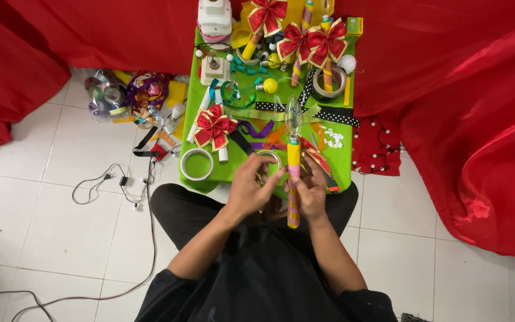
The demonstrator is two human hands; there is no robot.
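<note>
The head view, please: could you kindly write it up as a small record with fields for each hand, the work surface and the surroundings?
left hand: left hand at the stick's upper part, fingers curled beside a tape ring; grip unclear
right hand: right hand closed around the ribbon-wrapped stick
stick: upright, clear bulb on top
surface: small green table crowded with red bows, a dotted black ribbon, tape rolls
surroundings: red cloth, white tile floor, a cable, a ribbon pile
</note>
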